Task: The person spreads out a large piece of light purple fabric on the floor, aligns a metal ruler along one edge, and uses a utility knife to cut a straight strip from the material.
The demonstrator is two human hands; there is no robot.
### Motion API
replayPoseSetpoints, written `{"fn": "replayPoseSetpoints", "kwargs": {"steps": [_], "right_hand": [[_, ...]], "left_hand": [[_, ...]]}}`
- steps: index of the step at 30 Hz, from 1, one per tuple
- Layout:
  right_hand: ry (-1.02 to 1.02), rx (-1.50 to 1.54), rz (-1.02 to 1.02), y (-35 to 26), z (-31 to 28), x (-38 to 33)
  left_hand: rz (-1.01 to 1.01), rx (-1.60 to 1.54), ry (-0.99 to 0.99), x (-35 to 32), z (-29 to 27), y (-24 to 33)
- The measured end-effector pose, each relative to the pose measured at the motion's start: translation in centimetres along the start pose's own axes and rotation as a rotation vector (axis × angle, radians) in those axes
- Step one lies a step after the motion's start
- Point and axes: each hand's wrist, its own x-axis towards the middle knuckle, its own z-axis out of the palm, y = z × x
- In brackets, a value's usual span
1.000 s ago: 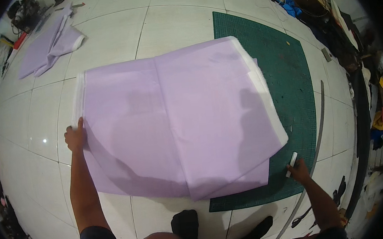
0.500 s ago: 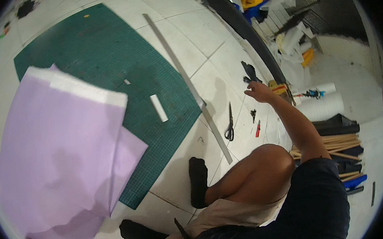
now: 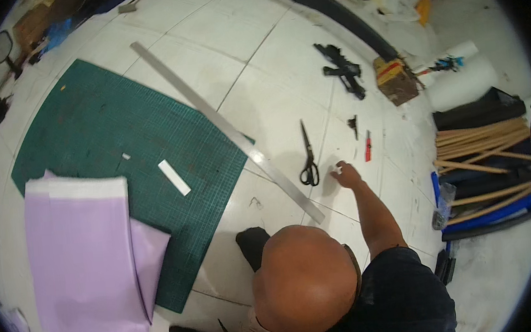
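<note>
Clearly the reach is toward the black-handled scissors (image 3: 307, 156), which lie closed on the white tiled floor (image 3: 269, 59) a little right of the frame's centre. Their blades point to the upper edge and their loops toward the person. The right hand (image 3: 346, 173) is stretched out just to the right of those loops, near them but not touching. It looks empty, with the fingers loosely uncurled, though it is small in the view. The left hand is out of sight, hidden somewhere below the person's head (image 3: 306, 281), so its state cannot be told.

To do this well, the hand should come at the loops from the lower right, since they are the nearest part and the blades face away. Thumb and fingers want to slip into the loops rather than pinch the pivot. The long steel ruler (image 3: 231, 131) runs diagonally just left of the scissors, with its lower end close to the handles. A sideways sweep could knock it, so a lift straight up off the tiles seems safer. A red utility knife (image 3: 367, 147) lies just right of the hand, and the wrist should stay clear of it.

The green cutting mat (image 3: 113, 128) with a white strip (image 3: 174, 177) on it, and the lilac sheet (image 3: 80, 262) overlapping its lower left corner, are well apart from the hand.
</note>
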Motion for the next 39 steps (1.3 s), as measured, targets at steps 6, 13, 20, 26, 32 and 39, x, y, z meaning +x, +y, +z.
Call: {"fn": "replayPoseSetpoints", "kwargs": {"steps": [6, 13, 20, 26, 32, 39], "right_hand": [[0.311, 0.094, -0.084, 9.4, 2.9, 10.7], [0.531, -0.348, -0.012, 17.7, 2.8, 18.5], [0.429, -0.086, 0.084, 23.9, 0.2, 25.7], [0.317, -0.174, 0.168, 14.4, 1.3, 20.1], [0.468, 0.501, 0.171, 11.7, 0.7, 18.1], [0.559, 1.357, 0.074, -5.6, -6.7, 18.7]], "left_hand": [[0.344, -0.165, -0.165, 1.9, -10.6, 3.0], [0.235, 0.118, -0.369, -12.6, -10.5, 8.4], [0.069, 0.008, -0.574, -22.1, -5.7, 11.3], [0.082, -0.018, -0.552, -22.7, -6.0, 11.1], [0.099, -0.091, -0.467, -21.6, -1.2, 6.6], [-0.162, -0.174, -0.087, -22.1, 6.8, 0.0]]}}
